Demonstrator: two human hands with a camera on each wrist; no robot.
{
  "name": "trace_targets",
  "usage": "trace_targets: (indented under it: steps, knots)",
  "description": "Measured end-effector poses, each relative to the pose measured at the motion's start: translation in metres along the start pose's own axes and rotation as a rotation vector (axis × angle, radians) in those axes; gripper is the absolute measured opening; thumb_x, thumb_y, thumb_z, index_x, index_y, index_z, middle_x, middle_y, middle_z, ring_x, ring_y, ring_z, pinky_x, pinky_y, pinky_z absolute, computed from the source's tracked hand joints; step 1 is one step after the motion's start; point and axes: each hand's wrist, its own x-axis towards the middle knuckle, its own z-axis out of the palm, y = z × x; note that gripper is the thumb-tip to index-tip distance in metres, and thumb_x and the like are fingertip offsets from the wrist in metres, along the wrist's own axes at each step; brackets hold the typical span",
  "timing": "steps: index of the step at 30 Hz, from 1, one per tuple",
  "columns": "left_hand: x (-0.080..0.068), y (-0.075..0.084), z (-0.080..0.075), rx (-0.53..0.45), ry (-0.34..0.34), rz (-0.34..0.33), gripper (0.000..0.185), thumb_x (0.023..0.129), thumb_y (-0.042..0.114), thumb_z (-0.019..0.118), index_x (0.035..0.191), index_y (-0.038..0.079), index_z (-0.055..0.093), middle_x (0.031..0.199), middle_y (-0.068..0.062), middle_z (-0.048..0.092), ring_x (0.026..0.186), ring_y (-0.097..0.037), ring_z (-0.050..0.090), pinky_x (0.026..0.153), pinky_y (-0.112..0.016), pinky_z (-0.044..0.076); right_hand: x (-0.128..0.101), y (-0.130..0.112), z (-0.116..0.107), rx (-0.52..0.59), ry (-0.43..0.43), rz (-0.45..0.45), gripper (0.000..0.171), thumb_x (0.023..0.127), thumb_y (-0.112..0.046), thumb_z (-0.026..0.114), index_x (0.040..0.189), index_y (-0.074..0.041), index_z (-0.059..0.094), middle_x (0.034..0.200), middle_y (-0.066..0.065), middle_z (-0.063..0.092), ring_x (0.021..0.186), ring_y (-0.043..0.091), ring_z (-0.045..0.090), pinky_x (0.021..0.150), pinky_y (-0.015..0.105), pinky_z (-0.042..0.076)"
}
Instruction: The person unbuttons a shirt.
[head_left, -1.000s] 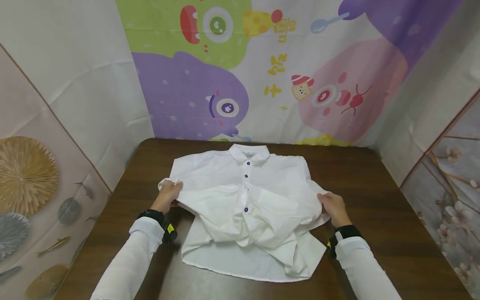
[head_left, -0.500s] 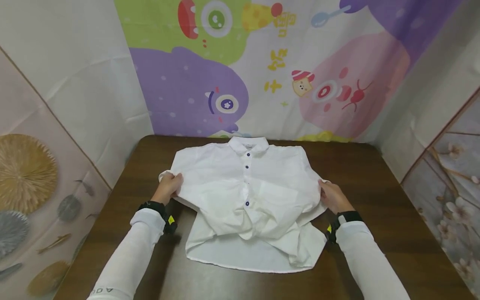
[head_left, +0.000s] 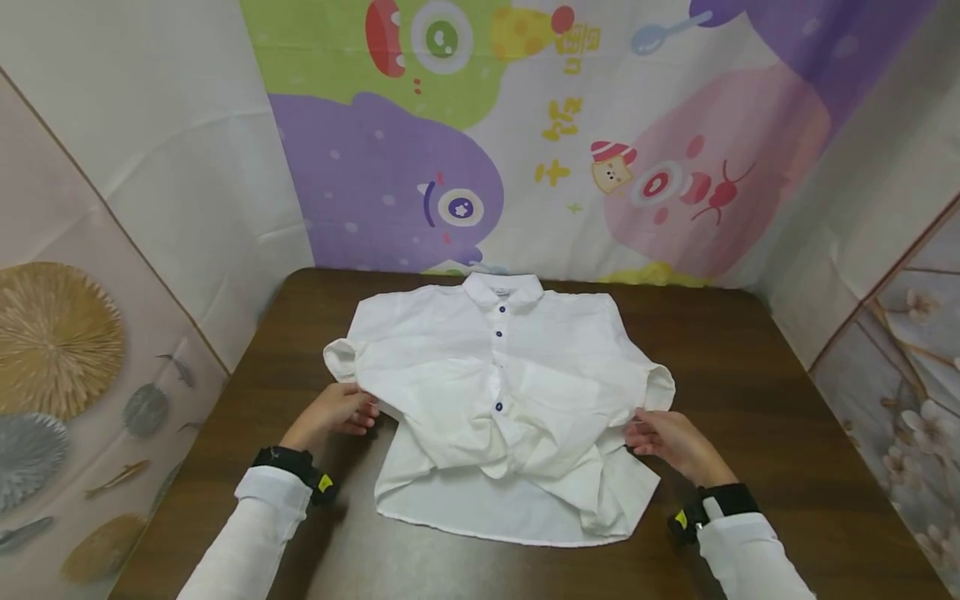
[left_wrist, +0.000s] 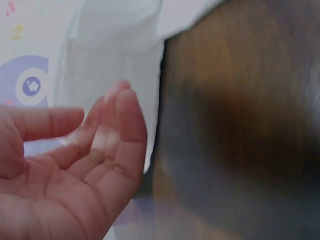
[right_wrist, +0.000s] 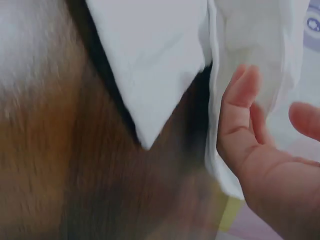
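White shirt (head_left: 495,392) lies partly folded on the surface (head_left: 750,400), hem unfolded; left hand (head_left: 337,412) and right hand (head_left: 667,442) beside it, fingers apparently relaxed and empty.

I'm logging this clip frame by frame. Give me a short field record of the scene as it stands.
surface: dark wooden table
garment: white shirt, collar away from the person, lower part bunched
buttons: dark, down the front
left hand: open, at the shirt's left edge
right hand: open, fingers at the shirt's right edge
backdrop: cartoon cloth
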Motion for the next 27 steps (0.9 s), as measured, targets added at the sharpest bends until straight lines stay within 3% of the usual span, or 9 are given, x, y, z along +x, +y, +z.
trace_targets:
  steps: [2,5,12,16,22,27]
  knots:
    - [-0.001,-0.001,0.005,-0.04,-0.055,0.021,0.034,0.097,0.013,0.04,0.116,-0.015,0.047,0.087,-0.008,0.065,0.066,-0.007,0.061,0.065,-0.026,0.054,-0.003,-0.001,0.006,-0.039,0.011,-0.01,0.043,0.099,-0.028,0.043,0.114,0.011,0.052,0.084,0.003,0.066,0.076,0.012,0.064,0.069,0.023,0.053]
    - [-0.001,-0.002,0.013,-0.122,-0.072,0.066,0.037,0.097,0.018,0.045,0.119,-0.013,0.046,0.091,-0.005,0.065,0.073,-0.008,0.063,0.068,-0.023,0.053,-0.003,-0.004,0.016,-0.032,0.028,-0.034,0.042,0.097,-0.03,0.048,0.111,0.009,0.057,0.081,0.001,0.067,0.073,0.011,0.063,0.069,0.022,0.052]
    - [-0.003,0.003,0.027,-0.338,-0.042,0.133,0.049,0.095,0.032,0.051,0.127,-0.004,0.043,0.106,0.001,0.059,0.098,-0.014,0.06,0.086,-0.026,0.049,-0.002,-0.015,0.029,0.15,0.13,-0.101,0.026,0.095,-0.026,0.052,0.103,-0.001,0.058,0.081,-0.007,0.063,0.079,0.009,0.063,0.077,0.021,0.052]
    - [0.004,0.011,0.034,-0.415,0.029,0.095,0.048,0.097,0.037,0.044,0.127,0.0,0.04,0.109,-0.002,0.053,0.093,-0.012,0.059,0.083,-0.025,0.049,-0.001,-0.022,0.032,0.231,0.162,-0.134,0.024,0.097,-0.028,0.047,0.102,-0.004,0.051,0.08,-0.009,0.061,0.079,0.007,0.061,0.081,0.021,0.051]
    - [0.023,0.014,0.037,-0.62,0.193,-0.02,0.028,0.099,0.03,0.04,0.114,0.007,0.044,0.095,-0.001,0.045,0.074,-0.01,0.051,0.068,-0.021,0.046,-0.002,-0.029,0.038,0.311,0.197,-0.169,0.022,0.098,-0.026,0.043,0.103,-0.004,0.045,0.078,-0.01,0.057,0.073,0.003,0.058,0.076,0.019,0.05]
    - [0.029,0.015,0.032,-0.683,0.292,-0.014,0.02,0.098,0.026,0.042,0.109,0.01,0.045,0.091,0.0,0.043,0.071,-0.011,0.049,0.066,-0.022,0.045,-0.004,-0.03,0.036,0.367,0.231,-0.178,0.021,0.098,-0.022,0.044,0.107,-0.003,0.044,0.076,-0.01,0.055,0.07,0.002,0.056,0.071,0.018,0.049]
